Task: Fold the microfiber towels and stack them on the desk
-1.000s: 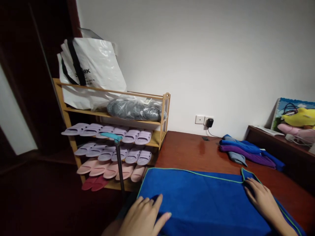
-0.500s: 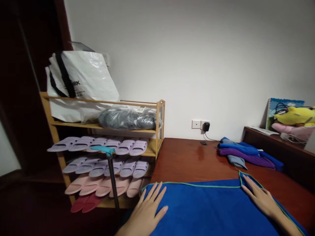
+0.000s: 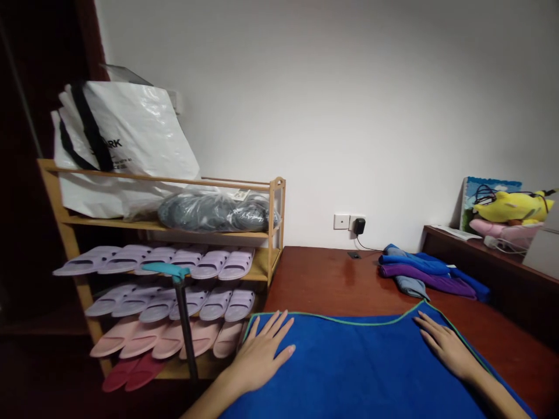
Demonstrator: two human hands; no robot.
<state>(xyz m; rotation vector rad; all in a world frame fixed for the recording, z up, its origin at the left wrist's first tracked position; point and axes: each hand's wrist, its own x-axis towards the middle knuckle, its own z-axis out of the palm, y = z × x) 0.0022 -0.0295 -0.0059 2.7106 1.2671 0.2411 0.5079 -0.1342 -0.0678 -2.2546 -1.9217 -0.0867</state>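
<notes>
A blue cloth with a green edging lies spread over the brown wooden table. My left hand rests flat on its far left corner, fingers apart and holding nothing. On the far right part of the cloth, close to the green edge, my right hand lies with its fingers stretched out. The near part of the cloth runs out of view below.
Beyond the cloth is a pile of blue, purple and grey cloths. A wooden shoe rack with slippers and a white bag stands left. A handle with a turquoise top rises before it. A raised ledge bounds the right.
The cloth's far edge now curves more smoothly up to its right corner, where a fold has opened out. Both hands stay flat on it; the view has shifted slightly right.
</notes>
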